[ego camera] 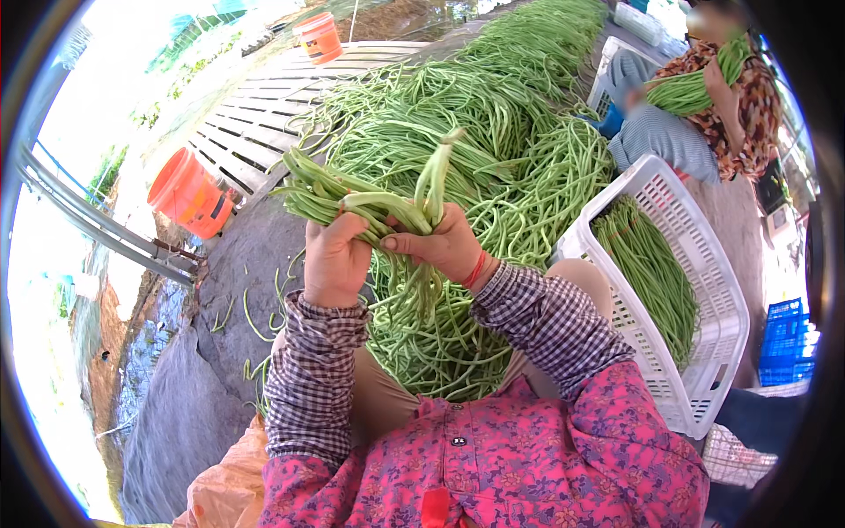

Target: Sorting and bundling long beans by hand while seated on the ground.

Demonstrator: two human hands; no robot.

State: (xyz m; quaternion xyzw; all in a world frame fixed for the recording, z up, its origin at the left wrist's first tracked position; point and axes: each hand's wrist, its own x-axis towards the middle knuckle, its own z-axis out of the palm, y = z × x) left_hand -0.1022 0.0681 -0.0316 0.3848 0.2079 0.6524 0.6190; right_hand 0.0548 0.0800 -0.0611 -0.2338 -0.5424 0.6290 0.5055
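Observation:
My left hand [338, 259] is closed around a bunch of yardlong beans [315, 191], held above the pile in front of me. Thicker, paler beans [432, 188] are pinched between the thumb and fingers of my right hand [443, 248], right beside the left. Some bean lengths hang down below the two hands. A thin red strand shows near my left thumb; whether it circles the bunch I cannot tell. Loose yardlong beans [436, 356] lie heaped between my knees, joining a long pile [488, 112] that stretches away.
At my right stands a white plastic crate [716, 343] with banded beans [647, 270] inside. Beyond it a seated person [733, 112] holds beans. Two orange buckets [191, 195] stand left, by white slats [251, 112]. Dark ground cloth [218, 369] and metal pipes [105, 234] lie left; blue crates [785, 346] right.

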